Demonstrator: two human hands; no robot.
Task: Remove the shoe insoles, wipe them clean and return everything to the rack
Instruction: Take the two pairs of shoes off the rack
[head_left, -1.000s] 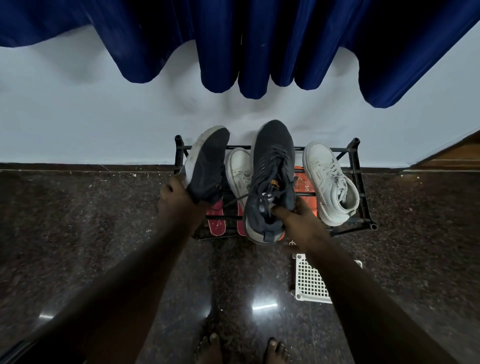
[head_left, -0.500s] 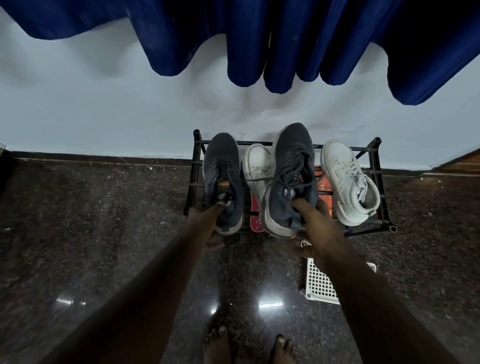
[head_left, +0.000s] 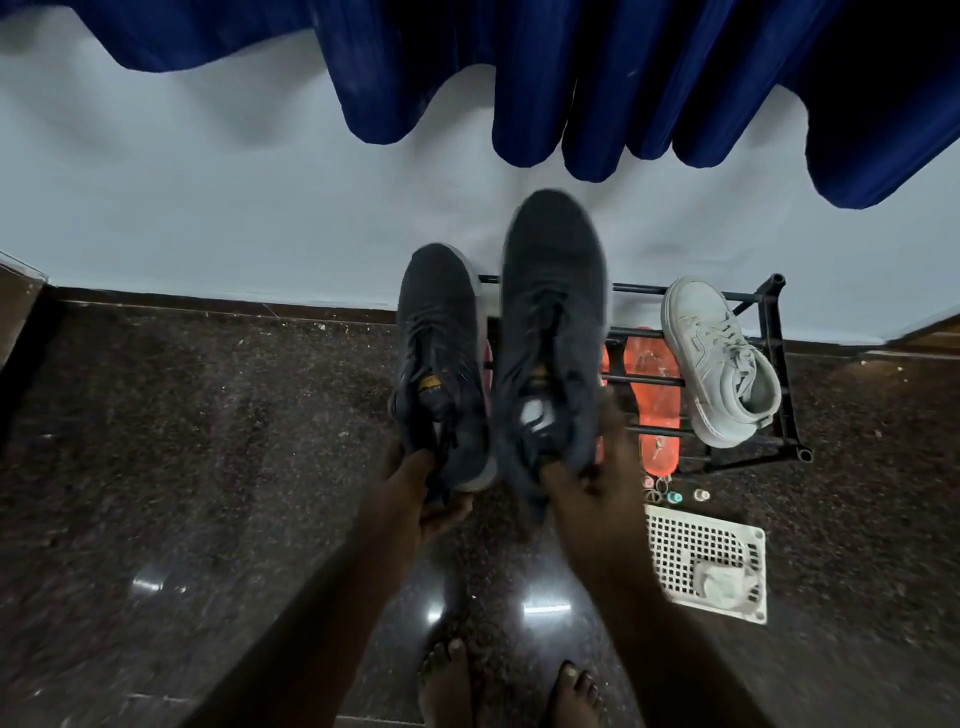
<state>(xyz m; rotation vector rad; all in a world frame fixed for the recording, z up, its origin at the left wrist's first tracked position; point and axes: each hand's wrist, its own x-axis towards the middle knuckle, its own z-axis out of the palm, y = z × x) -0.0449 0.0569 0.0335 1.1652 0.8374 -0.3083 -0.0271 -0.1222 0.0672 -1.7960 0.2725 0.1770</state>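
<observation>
Above a dark polished stone floor (head_left: 182, 467), a person held a pair of dark grey knit sneakers, one in each hand, in front of a low black metal shoe rack (head_left: 774, 364) set against a white wall (head_left: 208, 208).

The left hand (head_left: 410, 493) had its grip clamped on the heel of the left sneaker (head_left: 441, 364), fingers curled under the heel end. The right hand (head_left: 582, 493) had its grip clamped on the heel collar of the right sneaker (head_left: 550, 322), which sat higher and was blurred. Both sneakers pointed toes away from the person, toward the wall, long axes running nearly straight ahead and side by side, just apart. Each heel opening faced back toward the hand holding it, so any insole would have to come out toward the person; no insole was visible inside either sneaker.

On the rack's right end lay a white high-top sneaker (head_left: 722, 364), toe to the wall. Beside it, an orange slipper sole (head_left: 654, 395) showed through the bars. Near the rack's front foot, on the floor, sat a white perforated plastic tray (head_left: 675, 551) holding a pale crumpled cloth (head_left: 722, 579), closer to the right hand than the left. Blue curtains (head_left: 571, 78) hung above. The person's bare feet (head_left: 447, 680) showed at the bottom edge.
</observation>
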